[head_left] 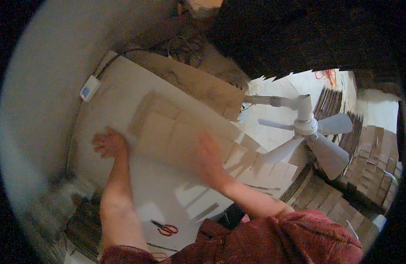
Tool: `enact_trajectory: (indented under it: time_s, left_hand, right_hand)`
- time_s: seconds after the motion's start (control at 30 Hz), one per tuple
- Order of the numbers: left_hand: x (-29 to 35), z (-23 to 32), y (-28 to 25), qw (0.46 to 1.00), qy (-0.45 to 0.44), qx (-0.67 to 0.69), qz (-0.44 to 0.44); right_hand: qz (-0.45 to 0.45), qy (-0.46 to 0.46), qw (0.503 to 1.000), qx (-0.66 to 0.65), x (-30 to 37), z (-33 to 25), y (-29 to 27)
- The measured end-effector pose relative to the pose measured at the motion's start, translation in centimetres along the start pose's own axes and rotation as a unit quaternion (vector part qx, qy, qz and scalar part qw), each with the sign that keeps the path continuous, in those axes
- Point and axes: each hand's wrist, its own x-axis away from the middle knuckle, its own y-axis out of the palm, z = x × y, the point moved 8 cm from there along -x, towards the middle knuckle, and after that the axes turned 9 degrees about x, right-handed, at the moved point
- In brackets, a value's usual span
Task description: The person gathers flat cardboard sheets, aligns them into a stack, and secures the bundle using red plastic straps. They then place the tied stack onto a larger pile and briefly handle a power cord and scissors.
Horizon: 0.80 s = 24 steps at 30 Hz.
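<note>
Spread wide, the left hand was over the white tabletop. Blurred, the right hand was at the brown cardboard — its grip could not be determined.

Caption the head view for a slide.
Left hand and right hand over white tabletop with flat tan cardboard and red-handled scissors, near white bladed fan.

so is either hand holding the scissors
No, the red-handled scissors lie on the table, apart from the left hand and right hand.
</note>
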Motion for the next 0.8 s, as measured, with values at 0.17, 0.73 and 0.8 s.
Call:
enact_trajectory:
  time_s: [0.17,0.73,0.8]
  left_hand:
    - [0.6,1.1,-1.5,0.999,0.037,-0.020,0.027]
    - [-0.9,-0.8,-0.4,0.995,0.038,0.069,0.060]
    - [-0.2,-0.9,-0.1,0.995,0.023,0.100,0.015]
  right_hand:
    - [-0.067,0.102,0.991,0.047,-7.5,2.4,1.2]
    - [-0.035,0.009,0.972,0.230,0.5,3.3,3.4]
    - [-0.023,0.005,0.971,0.239,0.7,3.4,3.4]
